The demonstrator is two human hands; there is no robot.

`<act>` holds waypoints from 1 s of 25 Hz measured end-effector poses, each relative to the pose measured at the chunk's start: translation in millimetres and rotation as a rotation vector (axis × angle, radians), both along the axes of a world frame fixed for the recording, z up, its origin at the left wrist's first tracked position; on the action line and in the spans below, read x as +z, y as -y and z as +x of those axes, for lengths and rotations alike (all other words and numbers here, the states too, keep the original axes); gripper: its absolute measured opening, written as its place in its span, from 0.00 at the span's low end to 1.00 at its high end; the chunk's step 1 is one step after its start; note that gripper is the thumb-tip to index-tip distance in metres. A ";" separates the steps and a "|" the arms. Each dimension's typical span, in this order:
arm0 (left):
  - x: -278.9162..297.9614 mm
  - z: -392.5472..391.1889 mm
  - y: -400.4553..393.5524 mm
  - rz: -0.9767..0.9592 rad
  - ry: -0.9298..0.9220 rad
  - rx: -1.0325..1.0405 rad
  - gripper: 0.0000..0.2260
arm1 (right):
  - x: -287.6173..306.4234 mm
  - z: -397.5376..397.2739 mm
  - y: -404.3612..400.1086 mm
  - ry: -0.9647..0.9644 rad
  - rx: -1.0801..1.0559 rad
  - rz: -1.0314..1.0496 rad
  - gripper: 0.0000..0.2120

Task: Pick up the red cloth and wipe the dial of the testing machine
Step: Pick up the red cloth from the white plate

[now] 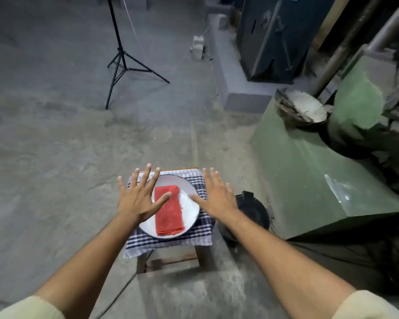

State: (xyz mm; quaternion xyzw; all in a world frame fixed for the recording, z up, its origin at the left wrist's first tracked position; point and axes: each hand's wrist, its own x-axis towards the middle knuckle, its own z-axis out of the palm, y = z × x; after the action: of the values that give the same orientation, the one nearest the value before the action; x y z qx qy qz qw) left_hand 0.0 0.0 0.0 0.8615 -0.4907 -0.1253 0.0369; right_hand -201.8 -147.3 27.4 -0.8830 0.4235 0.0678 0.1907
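A folded red cloth (169,211) lies in a round white plate (189,217) on a small stool covered with a blue-and-white checked cloth (203,236). My left hand (140,196) hovers flat above the plate's left side, fingers spread, thumb over the red cloth's top edge. My right hand (214,195) is spread open over the plate's right rim. Neither hand holds anything. The green testing machine (309,171) stands to the right; no dial shows in this view.
A black tripod (122,56) stands on the concrete floor at the back left. A dark round object (251,212) sits on the floor right of the stool. A dirty pan (302,107) rests on the green machine. A dark cabinet (274,38) stands behind.
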 end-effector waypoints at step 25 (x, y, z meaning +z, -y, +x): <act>-122.5 71.9 -19.0 -0.006 -0.071 0.148 0.37 | -183.8 142.9 -40.6 0.753 -1.118 1.158 0.21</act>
State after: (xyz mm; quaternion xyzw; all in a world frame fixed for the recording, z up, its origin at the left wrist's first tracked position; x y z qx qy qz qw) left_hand 71.9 19.0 -122.5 0.8903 -0.4245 -0.1511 0.0659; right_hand -58.9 -106.8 -156.4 -0.2755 0.6012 -0.1265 0.7393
